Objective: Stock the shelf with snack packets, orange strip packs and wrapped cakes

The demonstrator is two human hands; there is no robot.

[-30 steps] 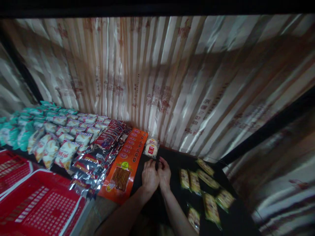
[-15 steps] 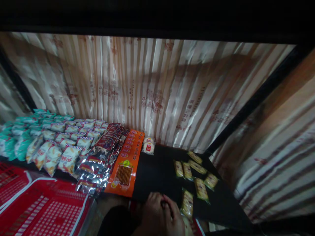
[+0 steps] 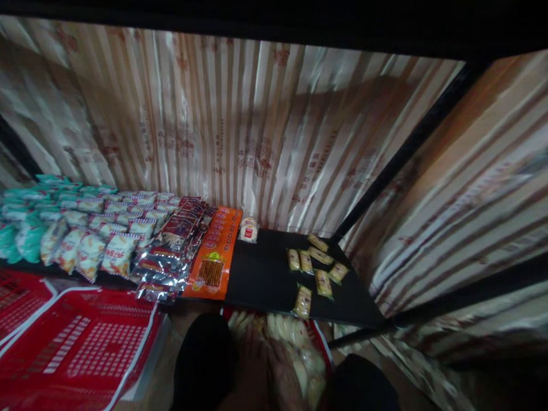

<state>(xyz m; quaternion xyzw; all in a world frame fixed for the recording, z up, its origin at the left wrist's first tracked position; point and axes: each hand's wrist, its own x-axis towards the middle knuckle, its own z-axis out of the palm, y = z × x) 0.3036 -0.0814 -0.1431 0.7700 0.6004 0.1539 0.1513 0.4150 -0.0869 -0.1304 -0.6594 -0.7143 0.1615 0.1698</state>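
Both hands sit low in the frame, blurred, over a red basket (image 3: 319, 342) full of pale snack packets (image 3: 295, 342) just below the black shelf (image 3: 265, 274); the left hand (image 3: 252, 365) and right hand (image 3: 285, 371) reach among them, but I cannot tell whether either grips one; such packets look light, soft, crinkly and slippery, their contents probably brittle, so best pinched at a sealed edge.

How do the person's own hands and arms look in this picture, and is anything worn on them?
Both hands, the left hand and the right hand, are bare and blurred at the bottom edge. No glove, ring, watch or sleeve shows. The forearms are out of view.
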